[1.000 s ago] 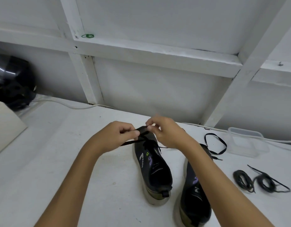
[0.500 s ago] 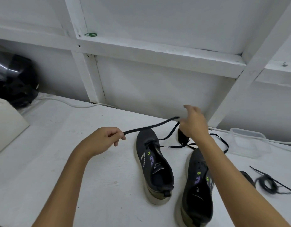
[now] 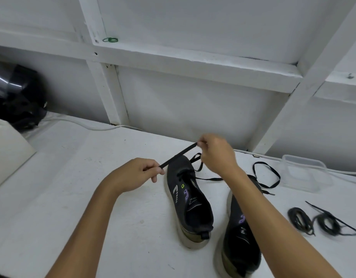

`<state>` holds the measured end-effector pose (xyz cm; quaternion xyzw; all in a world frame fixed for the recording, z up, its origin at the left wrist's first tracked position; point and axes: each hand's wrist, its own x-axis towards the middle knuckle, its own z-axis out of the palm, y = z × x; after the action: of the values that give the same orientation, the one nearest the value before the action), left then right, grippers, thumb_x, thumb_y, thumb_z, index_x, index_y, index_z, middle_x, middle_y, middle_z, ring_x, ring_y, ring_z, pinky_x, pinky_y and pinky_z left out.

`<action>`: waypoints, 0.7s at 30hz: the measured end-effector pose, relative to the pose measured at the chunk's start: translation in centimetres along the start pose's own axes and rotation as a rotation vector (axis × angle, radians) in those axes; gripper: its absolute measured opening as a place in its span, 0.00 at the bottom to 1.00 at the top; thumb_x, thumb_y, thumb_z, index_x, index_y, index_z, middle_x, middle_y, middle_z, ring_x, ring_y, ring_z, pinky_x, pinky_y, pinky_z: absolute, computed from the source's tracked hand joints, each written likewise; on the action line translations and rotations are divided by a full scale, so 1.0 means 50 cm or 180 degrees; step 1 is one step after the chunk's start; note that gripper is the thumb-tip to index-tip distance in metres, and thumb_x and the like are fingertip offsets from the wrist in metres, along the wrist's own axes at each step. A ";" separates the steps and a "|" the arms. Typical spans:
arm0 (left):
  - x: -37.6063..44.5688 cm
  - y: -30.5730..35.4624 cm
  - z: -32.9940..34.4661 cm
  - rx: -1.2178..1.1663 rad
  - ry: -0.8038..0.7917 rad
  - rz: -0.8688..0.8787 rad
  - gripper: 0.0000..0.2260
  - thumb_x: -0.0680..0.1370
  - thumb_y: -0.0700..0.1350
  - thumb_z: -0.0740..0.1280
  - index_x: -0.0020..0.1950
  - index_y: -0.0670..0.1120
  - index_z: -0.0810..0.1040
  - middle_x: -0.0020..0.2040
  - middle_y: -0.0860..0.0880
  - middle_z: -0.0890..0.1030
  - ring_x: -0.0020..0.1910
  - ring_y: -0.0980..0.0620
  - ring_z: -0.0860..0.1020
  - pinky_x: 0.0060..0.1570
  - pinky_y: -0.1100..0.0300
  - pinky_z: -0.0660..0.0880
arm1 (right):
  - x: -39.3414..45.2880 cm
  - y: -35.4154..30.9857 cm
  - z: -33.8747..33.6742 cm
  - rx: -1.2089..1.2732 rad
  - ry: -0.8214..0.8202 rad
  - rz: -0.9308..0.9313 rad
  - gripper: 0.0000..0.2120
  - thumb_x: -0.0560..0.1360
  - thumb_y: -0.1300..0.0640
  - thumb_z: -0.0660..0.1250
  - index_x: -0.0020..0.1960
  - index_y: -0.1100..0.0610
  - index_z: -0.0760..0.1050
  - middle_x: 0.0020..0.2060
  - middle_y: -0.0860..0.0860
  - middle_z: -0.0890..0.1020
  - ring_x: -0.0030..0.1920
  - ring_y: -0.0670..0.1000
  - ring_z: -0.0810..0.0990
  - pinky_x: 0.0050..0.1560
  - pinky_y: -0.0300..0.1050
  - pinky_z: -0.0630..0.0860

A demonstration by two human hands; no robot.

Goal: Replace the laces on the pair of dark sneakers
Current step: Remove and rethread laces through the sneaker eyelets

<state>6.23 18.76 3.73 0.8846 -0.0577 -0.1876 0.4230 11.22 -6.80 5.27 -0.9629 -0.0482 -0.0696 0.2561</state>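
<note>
Two dark sneakers stand toes-away on the white table: the left sneaker [image 3: 188, 199] and the right sneaker [image 3: 240, 243], partly behind my right forearm. A flat black lace [image 3: 178, 155] runs taut above the left sneaker's toe. My left hand [image 3: 136, 174] pinches its lower end and my right hand [image 3: 217, 153] pinches its upper end. The lace carries on under my right hand, through the front eyelets, and trails right across the table.
Two coiled dark laces [image 3: 321, 220] lie at the right. A clear plastic container [image 3: 305, 172] sits behind them, with a loose black lace loop [image 3: 267, 174] beside it. A black helmet [image 3: 15, 97] and a cream box [image 3: 6, 151] are far left.
My right hand, open and reaching back half a second ago, has come back and pinched the lace. One second ago both hands were together at the left sneaker's toe; now they hold the lace stretched.
</note>
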 end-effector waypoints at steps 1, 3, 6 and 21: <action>-0.003 -0.007 0.004 0.0006 -0.0050 -0.0058 0.10 0.83 0.52 0.63 0.47 0.61 0.83 0.42 0.59 0.84 0.31 0.61 0.71 0.39 0.62 0.71 | 0.001 0.011 -0.002 0.0015 0.0111 0.0112 0.06 0.82 0.57 0.63 0.52 0.56 0.80 0.48 0.50 0.81 0.49 0.56 0.78 0.42 0.46 0.69; -0.007 -0.017 0.018 -0.0017 -0.0139 -0.0135 0.10 0.83 0.51 0.63 0.48 0.62 0.84 0.44 0.59 0.85 0.33 0.62 0.74 0.41 0.63 0.71 | -0.008 0.028 0.000 0.0033 0.0113 0.0222 0.06 0.82 0.59 0.64 0.51 0.58 0.79 0.49 0.52 0.81 0.49 0.57 0.78 0.42 0.47 0.71; -0.004 -0.023 0.043 -0.0139 -0.0172 -0.0163 0.07 0.80 0.55 0.67 0.48 0.64 0.84 0.45 0.59 0.84 0.39 0.61 0.79 0.44 0.62 0.72 | -0.034 0.037 0.015 0.0102 -0.0078 0.0126 0.06 0.82 0.59 0.64 0.51 0.58 0.80 0.49 0.51 0.81 0.50 0.56 0.78 0.45 0.49 0.75; 0.008 -0.008 0.067 -0.0079 0.0009 -0.0072 0.07 0.79 0.55 0.67 0.45 0.64 0.85 0.41 0.60 0.83 0.36 0.63 0.78 0.41 0.64 0.71 | -0.059 -0.014 0.049 -0.0419 -0.1296 -0.0917 0.11 0.81 0.51 0.67 0.61 0.47 0.83 0.62 0.46 0.77 0.63 0.54 0.69 0.61 0.50 0.71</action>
<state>5.31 16.44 1.39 0.8801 -0.0447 -0.1918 0.4319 8.48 -5.12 3.04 -0.9549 -0.2309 0.0870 0.1653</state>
